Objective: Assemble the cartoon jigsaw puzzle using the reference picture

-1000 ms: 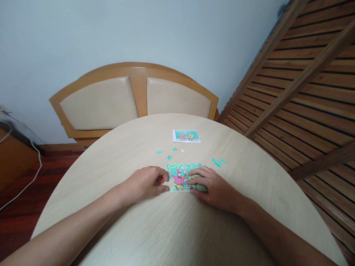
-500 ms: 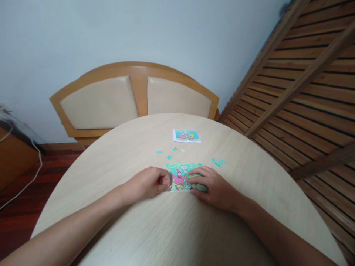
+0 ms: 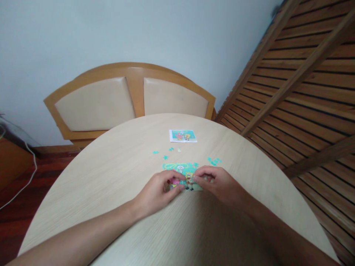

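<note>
A cartoon jigsaw puzzle, mostly joined together, lies flat on the round wooden table. Over its left part rests my left hand, thumb and forefinger apart, with the fingertips touching the surface and covering much of the pink figure. My right hand is at the puzzle's right side, thumb and forefinger pinched beside the yellow figure. A small pale bit shows at that pinch, apparently a puzzle piece, mostly hidden by the fingers. Both hands cover parts of the lower picture.
Beyond the puzzle lies a picture card with the same cartoon. Loose turquoise pieces and a pale piece lie between them. Another cluster of pieces is at the right. A padded chair back stands behind the table.
My left hand has moved from the puzzle's left edge onto its face and opened. My right hand has drawn back rightward into a pinch, uncovering the yellow figure. The view has shifted slightly.
</note>
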